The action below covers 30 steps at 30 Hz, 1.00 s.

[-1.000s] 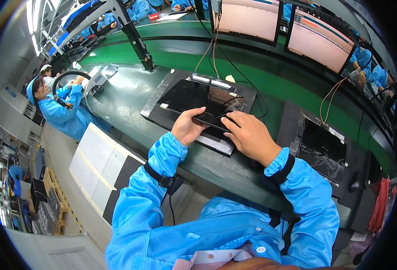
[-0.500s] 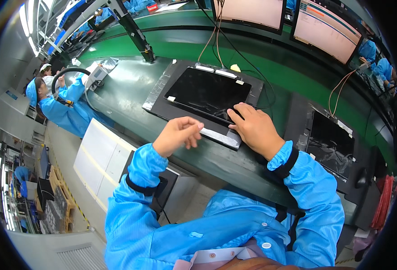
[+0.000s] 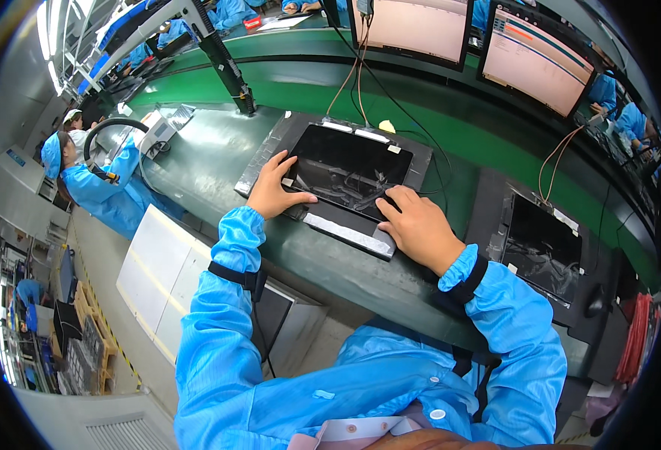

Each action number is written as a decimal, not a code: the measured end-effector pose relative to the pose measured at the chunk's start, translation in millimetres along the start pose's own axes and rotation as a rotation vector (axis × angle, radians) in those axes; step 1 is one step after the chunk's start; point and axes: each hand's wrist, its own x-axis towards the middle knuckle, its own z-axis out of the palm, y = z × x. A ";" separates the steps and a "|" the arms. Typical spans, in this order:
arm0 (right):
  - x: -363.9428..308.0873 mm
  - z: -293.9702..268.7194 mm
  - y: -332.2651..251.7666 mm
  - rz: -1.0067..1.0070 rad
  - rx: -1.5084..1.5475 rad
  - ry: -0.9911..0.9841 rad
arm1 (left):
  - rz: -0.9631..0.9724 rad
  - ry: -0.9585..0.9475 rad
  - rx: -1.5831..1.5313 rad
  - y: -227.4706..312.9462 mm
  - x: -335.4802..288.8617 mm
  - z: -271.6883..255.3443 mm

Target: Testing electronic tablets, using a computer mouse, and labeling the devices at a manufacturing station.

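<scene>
1. Green worktop runs across the view; two monitors, left and right, stand beyond its far edge.
2. Co-worker in blue is beside the worktop's left end.
3. Black tablet-like panel lies screen up on a dark flat base, which sits between the worktop's near and far edges. Film on the screen looks wrinkled toward its near edge.
4. Left hand: open, thumb and fingers spread around the panel's near left corner; fingertips at the left edge, thumb at the near edge. Firmness of contact not readable.
5. Right hand: fingers bent, tips at the panel's near right corner. Cannot tell whether it grips or only rests.
6. Silver strip lies along the base's near edge, between the hands.
7. Second black panel lies toward the worktop's right end; black mouse beyond it.
</scene>
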 end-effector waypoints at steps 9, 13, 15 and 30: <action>0.4 3.6 4.3 0.011 0.034 -0.007 | 0.192 0.105 0.050 -15.8 -2.9 13.7; -2.8 -10.7 -4.8 0.087 -0.052 -0.162 | 0.198 0.071 0.103 -12.5 -4.5 15.2; -11.4 -32.7 -19.9 -0.009 -0.021 -0.065 | 0.146 0.079 0.101 -5.0 -7.7 15.3; -172.8 -266.3 -115.9 -0.466 0.066 1.355 | 0.198 0.271 -0.782 206.8 -161.6 123.5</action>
